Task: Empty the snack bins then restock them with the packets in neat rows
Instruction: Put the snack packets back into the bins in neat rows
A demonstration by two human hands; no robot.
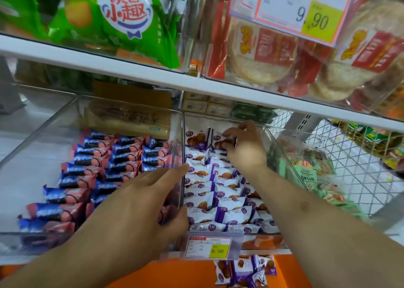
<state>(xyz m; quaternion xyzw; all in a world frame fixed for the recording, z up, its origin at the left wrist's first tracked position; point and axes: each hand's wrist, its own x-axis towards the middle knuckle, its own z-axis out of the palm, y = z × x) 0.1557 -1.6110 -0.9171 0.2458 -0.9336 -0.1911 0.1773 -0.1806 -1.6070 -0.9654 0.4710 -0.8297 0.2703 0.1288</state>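
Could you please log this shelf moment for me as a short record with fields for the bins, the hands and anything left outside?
middle bin: clear, holds white-and-purple packets in rows
left bin: blue-and-pink packets in rows
right hand: at the back of the middle bin, pinching a packet
left hand: fingers straight against the clear divider between the bins
price tag: reads 9.90, on the middle bin's front
loose packets: white-and-purple, below the bin on an orange surface

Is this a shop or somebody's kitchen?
Most likely a shop's snack aisle: price tags reading 9.90 hang on clear bins full of wrapped packets, stacked on white shelves.
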